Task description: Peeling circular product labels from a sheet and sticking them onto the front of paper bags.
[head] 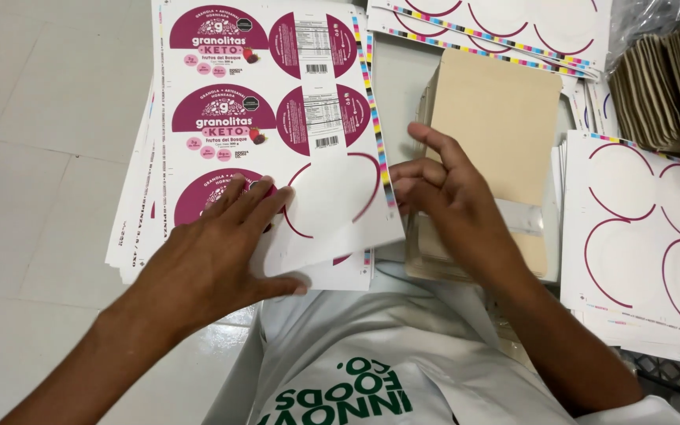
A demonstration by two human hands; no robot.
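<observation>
L hand [222,244] lies flat, fingers spread, pinning the label sheet [277,118], which runs near-to-far; R hand [450,201], loosely curled w/ nothing clearly gripped, sits at sheet's right edge, over tan pouch [497,118]

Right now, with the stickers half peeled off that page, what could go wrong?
The left hand presses the top label sheet, which hangs past the stack's edge, so it might slide or crease. The right hand seems to pinch a peeled label just above the tan pouches; it could fold and stick to itself, or land crooked. The used sheets sit close by and might get mixed with full ones.
</observation>
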